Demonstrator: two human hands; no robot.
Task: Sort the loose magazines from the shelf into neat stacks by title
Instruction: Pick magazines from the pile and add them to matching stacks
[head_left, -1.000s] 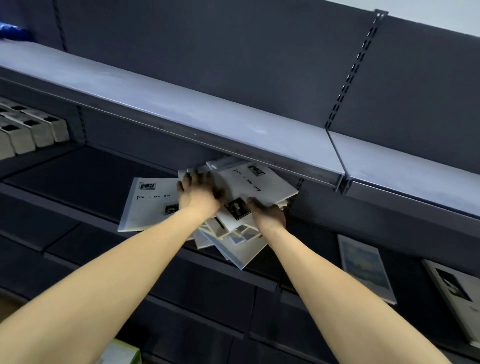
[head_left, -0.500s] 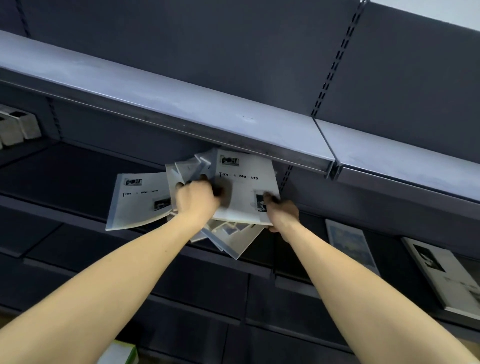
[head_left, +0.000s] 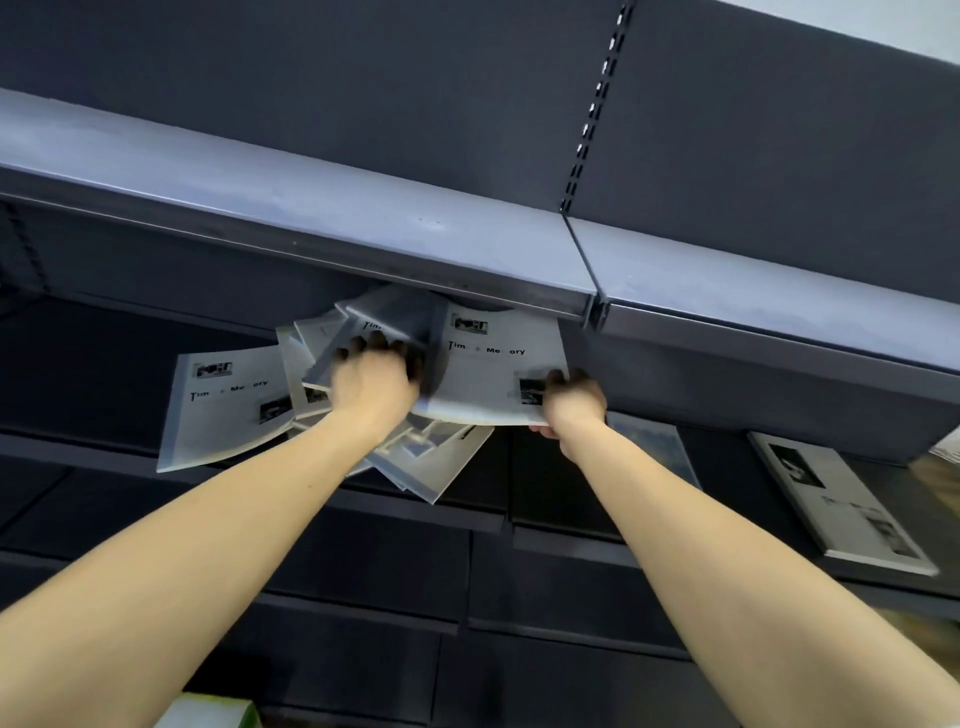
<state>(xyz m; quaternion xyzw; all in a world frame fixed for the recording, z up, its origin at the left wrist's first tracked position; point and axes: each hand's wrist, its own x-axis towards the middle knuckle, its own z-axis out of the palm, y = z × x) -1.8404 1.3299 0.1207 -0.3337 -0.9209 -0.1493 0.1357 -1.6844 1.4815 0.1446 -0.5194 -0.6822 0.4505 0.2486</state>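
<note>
The sorting looks barely begun. On the dark shelf (head_left: 93, 364), under the grey upper shelf (head_left: 363, 228), a loose pile (head_left: 415, 457) of magazines lies fanned at odd angles, several corners hanging over the front edge. No squared stack shows anywhere. One white copy (head_left: 223, 410) lies to the left of the pile, its right edge tucked under the others; its cover carries the same partly legible title as the top magazine (head_left: 493, 374). Farther right on the same shelf lie two different titles, a blue-covered one (head_left: 660, 452) and a grey one (head_left: 841, 504) with a black photo, apart from each other and from the pile. So by my reading every title has yet to be gathered and squared.

The right hand (head_left: 574, 402) grips the top magazine at its lower right corner: the fingers (head_left: 558, 379) curl over the cover beside the small photo, and something pale, probably the thumb, shows beneath the edge. The cover bows slightly along its front edge, so it seems lifted off the pile.

The left hand (head_left: 371, 379) presses on the middle of the pile, just left of the top magazine, knuckles up and fingers bent over a tilted copy. Blur hides whether it clamps that copy or only pins it down; I cannot tell.
</note>
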